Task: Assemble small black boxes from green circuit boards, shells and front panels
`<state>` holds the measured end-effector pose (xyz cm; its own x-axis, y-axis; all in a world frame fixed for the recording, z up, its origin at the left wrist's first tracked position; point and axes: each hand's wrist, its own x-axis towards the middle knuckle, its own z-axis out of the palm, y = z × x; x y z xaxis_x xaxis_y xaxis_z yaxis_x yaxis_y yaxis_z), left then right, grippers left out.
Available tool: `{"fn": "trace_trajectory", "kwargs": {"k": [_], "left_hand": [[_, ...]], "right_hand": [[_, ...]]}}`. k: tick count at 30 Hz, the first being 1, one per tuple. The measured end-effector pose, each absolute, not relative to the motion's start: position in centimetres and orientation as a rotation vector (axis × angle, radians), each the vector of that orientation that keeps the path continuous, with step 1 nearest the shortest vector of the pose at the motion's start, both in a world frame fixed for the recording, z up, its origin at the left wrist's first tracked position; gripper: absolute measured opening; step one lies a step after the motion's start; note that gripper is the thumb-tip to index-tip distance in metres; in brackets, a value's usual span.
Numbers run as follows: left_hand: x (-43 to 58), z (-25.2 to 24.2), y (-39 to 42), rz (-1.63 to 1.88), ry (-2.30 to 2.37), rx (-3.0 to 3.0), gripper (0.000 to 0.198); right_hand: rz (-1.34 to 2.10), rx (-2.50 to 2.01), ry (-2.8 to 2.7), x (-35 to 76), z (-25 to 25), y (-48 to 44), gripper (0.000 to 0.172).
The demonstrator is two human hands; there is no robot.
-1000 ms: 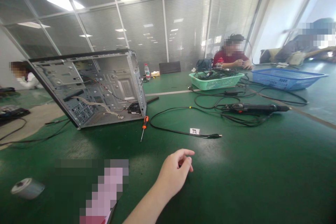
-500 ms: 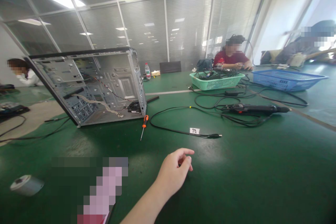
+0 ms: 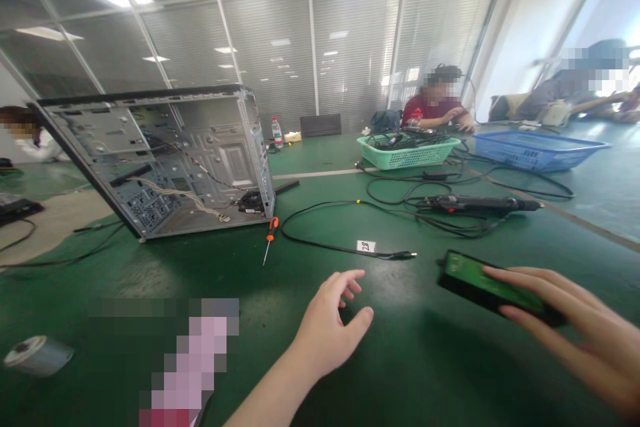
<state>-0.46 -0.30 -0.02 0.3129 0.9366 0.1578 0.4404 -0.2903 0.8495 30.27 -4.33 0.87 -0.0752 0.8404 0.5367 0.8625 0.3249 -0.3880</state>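
My left hand (image 3: 333, 323) is held over the green table with its fingers curved and thumb apart, holding nothing. At the right, my right hand (image 3: 565, 320) grips a black box-shaped part with a green circuit board (image 3: 470, 275) in its top. The part is held above the table, and its near end is hidden by my fingers. Beyond my left hand lies a black cable (image 3: 325, 246) with a bare-tipped plug and a white tag (image 3: 366, 246). An orange-handled screwdriver (image 3: 271, 235) rests beside an opened computer case (image 3: 235, 153).
Behind the cable lies a black electric screwdriver (image 3: 480, 205). A green basket (image 3: 407, 157) of cables and a blue basket (image 3: 540, 157) stand farther back. A metal cylinder (image 3: 43, 355) sits at the left front. Other people sit around the table.
My right hand has come into view from the right with the circuit-board part. My left hand's fingers and thumb have spread apart. The view has shifted slightly.
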Motion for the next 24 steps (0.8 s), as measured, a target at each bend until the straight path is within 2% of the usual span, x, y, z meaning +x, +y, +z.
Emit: {"fn": "trace_trajectory", "kwargs": {"k": [3,5,7,10,12,19,24], "left_hand": [[-0.7,-0.1,-0.4,0.979,1.184,1.853,0.068],[-0.8,-0.1,-0.3,1.028,1.162,1.845,0.076],[-0.9,0.0,-0.1,1.068,1.157,1.841,0.07],[-1.1,0.2,0.3,1.117,1.208,1.855,0.049],[-1.3,0.4,0.5,1.138,1.253,1.921,0.042],[-1.4,0.7,0.5,1.137,1.356,1.997,0.042],[-1.3,0.3,0.6,1.171,1.326,2.0,0.048]], "right_hand": [[0.054,-1.368,-2.098,24.6,1.8,-2.3,0.044],[0.107,-1.306,-2.141,21.0,2.4,-1.5,0.046],[0.141,-1.264,-2.162,18.6,2.6,-1.1,0.047],[0.128,-1.208,-2.16,17.3,1.8,-0.8,0.046],[0.106,-1.181,-2.118,17.6,0.9,-0.6,0.043],[0.388,-1.157,-1.994,19.1,-1.1,0.0,0.036],[0.396,-1.107,-1.962,18.7,-0.8,-0.1,0.023]]}}
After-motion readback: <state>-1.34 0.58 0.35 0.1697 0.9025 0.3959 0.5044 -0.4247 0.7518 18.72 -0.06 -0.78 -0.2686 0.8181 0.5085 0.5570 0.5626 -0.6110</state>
